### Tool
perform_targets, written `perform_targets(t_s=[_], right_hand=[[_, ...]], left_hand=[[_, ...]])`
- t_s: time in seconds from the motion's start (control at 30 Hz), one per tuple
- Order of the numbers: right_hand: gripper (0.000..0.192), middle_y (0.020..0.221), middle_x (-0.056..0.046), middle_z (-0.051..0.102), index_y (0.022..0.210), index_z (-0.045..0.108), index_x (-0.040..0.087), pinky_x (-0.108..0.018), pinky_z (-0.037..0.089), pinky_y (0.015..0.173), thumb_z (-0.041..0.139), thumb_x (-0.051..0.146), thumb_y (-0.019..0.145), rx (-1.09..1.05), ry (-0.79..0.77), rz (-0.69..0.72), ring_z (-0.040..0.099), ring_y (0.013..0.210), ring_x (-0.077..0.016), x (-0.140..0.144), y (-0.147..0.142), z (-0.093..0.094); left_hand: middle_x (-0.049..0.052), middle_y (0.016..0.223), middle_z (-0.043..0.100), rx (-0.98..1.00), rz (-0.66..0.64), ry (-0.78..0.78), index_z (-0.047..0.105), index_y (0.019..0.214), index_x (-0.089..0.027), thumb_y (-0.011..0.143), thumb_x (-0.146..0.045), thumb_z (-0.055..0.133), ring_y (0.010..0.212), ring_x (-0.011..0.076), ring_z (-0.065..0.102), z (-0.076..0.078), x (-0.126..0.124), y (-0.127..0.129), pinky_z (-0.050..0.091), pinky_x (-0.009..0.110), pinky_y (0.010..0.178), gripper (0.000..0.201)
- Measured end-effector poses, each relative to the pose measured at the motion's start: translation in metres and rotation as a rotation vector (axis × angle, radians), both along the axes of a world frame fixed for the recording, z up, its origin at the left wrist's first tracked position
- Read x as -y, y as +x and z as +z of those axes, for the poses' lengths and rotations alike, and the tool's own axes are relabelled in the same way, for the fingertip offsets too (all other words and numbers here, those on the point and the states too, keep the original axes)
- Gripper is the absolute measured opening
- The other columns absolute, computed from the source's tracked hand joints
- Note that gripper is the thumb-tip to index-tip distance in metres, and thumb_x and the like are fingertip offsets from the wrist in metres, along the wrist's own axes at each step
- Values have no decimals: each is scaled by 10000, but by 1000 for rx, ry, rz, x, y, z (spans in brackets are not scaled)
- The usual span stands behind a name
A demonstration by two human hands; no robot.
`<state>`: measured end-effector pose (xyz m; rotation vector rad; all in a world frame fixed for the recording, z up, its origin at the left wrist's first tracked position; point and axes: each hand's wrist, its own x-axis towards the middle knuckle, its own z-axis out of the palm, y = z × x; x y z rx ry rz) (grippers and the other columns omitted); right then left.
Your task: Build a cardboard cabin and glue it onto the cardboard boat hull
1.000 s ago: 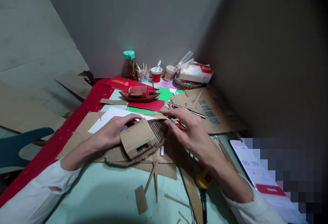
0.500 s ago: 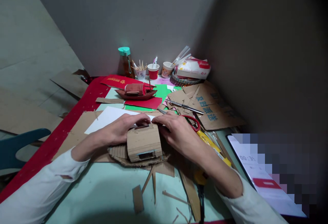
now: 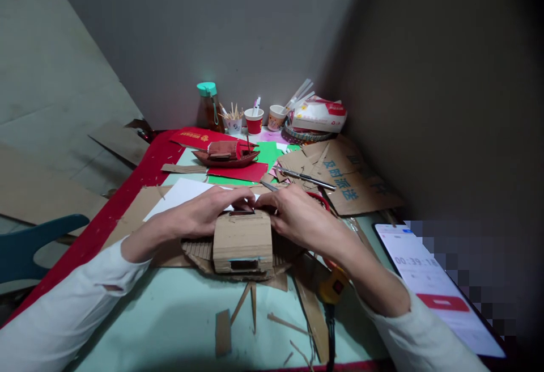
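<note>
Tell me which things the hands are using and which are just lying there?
In use:
left hand
right hand
cardboard cabin
cardboard boat hull

Lying about:
red model boat
bottle
red cup
metal knife
phone
cardboard scraps

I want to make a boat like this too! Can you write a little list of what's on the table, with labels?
left hand: left hand rests on the far left edge of the brown corrugated cardboard boat cabin
right hand: right hand touches the cabin's far right edge
under the cabin: flat ribbed cardboard hull
behind: small dark red model boat on red and green paper sheets
tools: silver craft knife; yellow glue gun
back corner: teal-capped brown bottle, red paper cup
right: phone showing a timer
</note>
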<state>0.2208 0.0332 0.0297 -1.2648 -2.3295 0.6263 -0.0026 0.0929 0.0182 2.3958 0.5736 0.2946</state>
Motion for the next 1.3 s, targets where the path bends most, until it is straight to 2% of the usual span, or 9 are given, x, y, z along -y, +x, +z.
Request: perform_targets(t_s=[0.2, 0.3, 0.43, 0.53, 0.6, 0.77, 0.9, 1.03, 1.3], right_hand=[[220, 851, -62, 784, 892, 742, 164, -241, 406, 662, 604, 3, 833, -25, 30, -25, 672, 726, -163, -2, -7, -15], [173, 796, -52, 763, 834, 732, 155, -249, 404, 655, 627, 18, 834, -16, 53, -40, 649, 699, -158, -2, -6, -19], [142, 808, -15, 742, 876, 721, 155, -272, 467, 702, 637, 40, 877, -4, 79, -71, 661, 722, -152, -4, -2, -21], [68, 904, -13, 739, 967, 707, 151, -341, 540, 768, 640, 151, 955, 16, 89, -118, 692, 797, -168, -6, 0, -25], [98, 951, -22, 733, 999, 698, 153, -377, 562, 802, 643, 231, 979, 31, 91, -148, 702, 844, -179, -8, 0, -29], [140, 880, -4, 717, 959, 693, 152, -366, 568, 769, 645, 281, 984, 50, 82, -165, 693, 787, -167, -11, -3, -34], [87, 844, -17, 741, 961, 717, 151, -310, 508, 720, 645, 134, 916, 29, 88, -162, 677, 752, -170, -10, -6, -33], [262, 844, -63, 783, 969, 758, 152, -262, 416, 642, 600, 24, 804, 5, 78, -150, 669, 711, -179, -9, -9, -32], [245, 839, -79, 782, 958, 754, 143, -265, 393, 633, 588, 43, 809, 17, 77, -165, 664, 700, -194, -6, -11, -31]], left_hand=[[61, 1111, 743, -3, 95, -48, 609, 1204, -211, 872, -286, 650, 986, 228, 706, 1, -1, 1, 540, 318, 864, 343], [52, 1121, 756, -4, 153, -101, 613, 1248, -219, 847, -319, 695, 1000, 231, 709, 1, -2, -1, 548, 322, 872, 421], [80, 1199, 726, 67, 351, -99, 629, 1208, -213, 874, -327, 667, 1064, 250, 690, 6, 5, -13, 550, 349, 903, 354], [103, 1255, 694, 157, 527, -70, 625, 1173, -208, 938, -325, 582, 1123, 261, 669, 7, 21, -25, 544, 367, 931, 266], [104, 1308, 673, 206, 598, -59, 638, 1138, -216, 959, -364, 549, 1196, 280, 630, 4, 33, -31, 509, 404, 999, 249], [113, 1398, 615, 164, 596, 23, 729, 918, -216, 829, -371, 722, 1300, 340, 534, -14, 55, -29, 389, 525, 1131, 179], [100, 1470, 568, 134, 588, 35, 731, 710, -217, 815, -377, 740, 1403, 359, 428, -25, 56, -28, 274, 568, 1200, 192], [87, 1514, 532, 84, 561, 9, 759, 706, -218, 792, -378, 768, 1409, 379, 425, -26, 52, -35, 268, 587, 1202, 182], [60, 1588, 452, 12, 469, -18, 800, 795, -226, 816, -395, 761, 1431, 364, 417, -17, 44, -39, 288, 534, 1206, 175]])
